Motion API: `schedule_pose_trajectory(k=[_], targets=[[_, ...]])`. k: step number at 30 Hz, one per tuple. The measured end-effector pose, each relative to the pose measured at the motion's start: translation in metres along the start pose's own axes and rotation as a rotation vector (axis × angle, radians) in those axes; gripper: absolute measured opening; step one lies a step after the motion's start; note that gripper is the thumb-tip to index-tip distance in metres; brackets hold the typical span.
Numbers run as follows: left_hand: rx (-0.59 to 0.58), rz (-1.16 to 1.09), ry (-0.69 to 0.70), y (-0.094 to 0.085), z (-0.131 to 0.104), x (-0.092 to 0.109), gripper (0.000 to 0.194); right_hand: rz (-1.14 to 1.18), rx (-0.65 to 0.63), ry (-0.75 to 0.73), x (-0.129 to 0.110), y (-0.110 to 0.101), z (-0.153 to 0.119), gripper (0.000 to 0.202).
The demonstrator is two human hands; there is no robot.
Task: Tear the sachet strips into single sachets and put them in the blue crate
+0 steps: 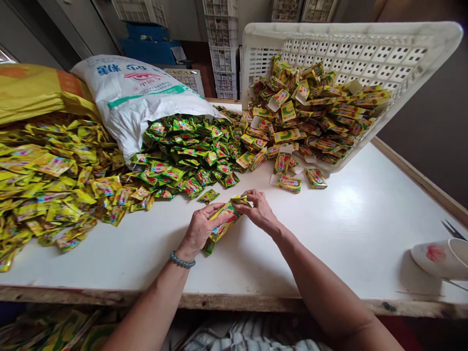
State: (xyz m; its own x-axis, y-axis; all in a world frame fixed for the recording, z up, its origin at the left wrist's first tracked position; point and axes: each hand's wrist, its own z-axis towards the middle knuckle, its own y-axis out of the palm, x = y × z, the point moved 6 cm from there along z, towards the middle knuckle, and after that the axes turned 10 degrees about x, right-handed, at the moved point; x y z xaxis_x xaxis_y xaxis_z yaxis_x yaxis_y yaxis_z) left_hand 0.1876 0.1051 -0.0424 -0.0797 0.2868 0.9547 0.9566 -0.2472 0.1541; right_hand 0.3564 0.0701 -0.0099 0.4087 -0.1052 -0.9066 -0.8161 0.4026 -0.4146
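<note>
My left hand (200, 228) is closed around a small yellow and green carton (224, 222), held tilted just above the white table. At the carton's upper end, my right hand (258, 208) pinches a small yellow-green packet (239, 200); how far it sits inside the carton is hidden by the fingers. A green packet (208, 247) shows below the carton's lower end. Just beyond my hands, another loose green packet (209, 196) lies apart from the pile of green packets (190, 161).
Yellow packets (54, 185) cover the table's left side, beside a yellow bag (40, 92). Green ones spill from a white sack (142, 97). A tipped white plastic basket (413, 63) holds many cartons (310, 107), some lying outside it. A cup (440, 258) and scissors (453, 229) are at right.
</note>
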Motion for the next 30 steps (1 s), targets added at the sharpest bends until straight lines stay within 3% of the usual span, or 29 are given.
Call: schedule_pose_trajectory(k=[4, 9, 15, 19, 26, 30], targets=[[0.006, -0.011, -0.015, -0.002, 0.002, -0.002, 0.051, 0.099, -0.079, 0.006, 0.004, 0.005, 0.0, 0.031], [0.006, -0.03, -0.017, -0.001, 0.003, -0.002, 0.05, 0.117, 0.06, -0.005, 0.007, -0.006, 0.005, 0.028], [-0.015, -0.035, -0.077, 0.001, -0.002, -0.001, 0.048, 0.112, -0.074, -0.042, 0.007, 0.002, 0.007, 0.022], [-0.045, 0.016, -0.105, 0.005, -0.003, -0.001, 0.045, 0.113, -0.194, -0.052, 0.006, 0.012, 0.0, 0.005], [-0.103, 0.005, -0.138, 0.01, -0.006, 0.0, 0.042, 0.193, -0.255, -0.016, 0.003, 0.013, -0.006, 0.008], [-0.03, -0.055, -0.119, 0.004, -0.002, 0.001, 0.047, 0.283, -0.207, 0.01, 0.004, 0.009, -0.001, 0.022]])
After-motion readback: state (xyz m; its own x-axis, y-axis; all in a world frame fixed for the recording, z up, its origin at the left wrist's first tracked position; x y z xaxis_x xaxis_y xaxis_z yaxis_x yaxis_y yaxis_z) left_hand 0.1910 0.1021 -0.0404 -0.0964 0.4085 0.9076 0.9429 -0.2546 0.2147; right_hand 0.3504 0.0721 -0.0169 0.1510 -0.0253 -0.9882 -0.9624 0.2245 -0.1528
